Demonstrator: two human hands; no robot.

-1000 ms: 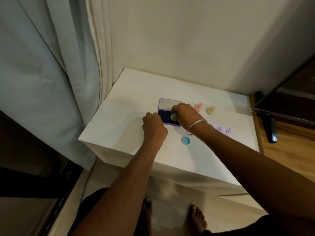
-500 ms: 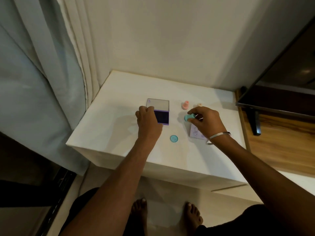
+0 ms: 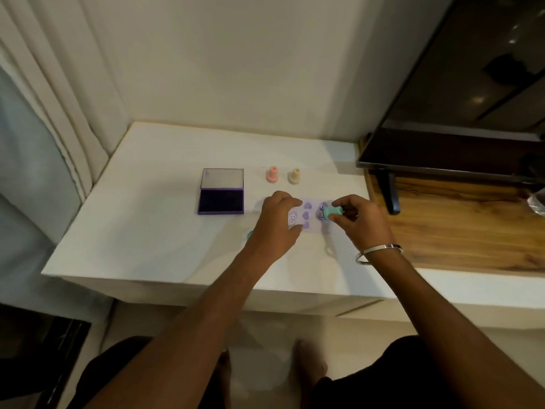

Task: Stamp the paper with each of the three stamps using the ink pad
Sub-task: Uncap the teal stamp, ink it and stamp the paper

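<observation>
Now: right hand [image 3: 361, 221] gripping teal stamp [image 3: 331, 213], tilting over paper [image 3: 314, 215] | left hand [image 3: 278, 222] pinning paper flat | next: pressing squarely; ink pad [image 3: 221, 200] lying at 9 o'clock.

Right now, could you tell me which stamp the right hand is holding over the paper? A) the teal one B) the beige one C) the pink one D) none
A: the right hand grips the teal stamp over the paper, while the pink stamp and beige stamp stand untouched behind it.
</observation>
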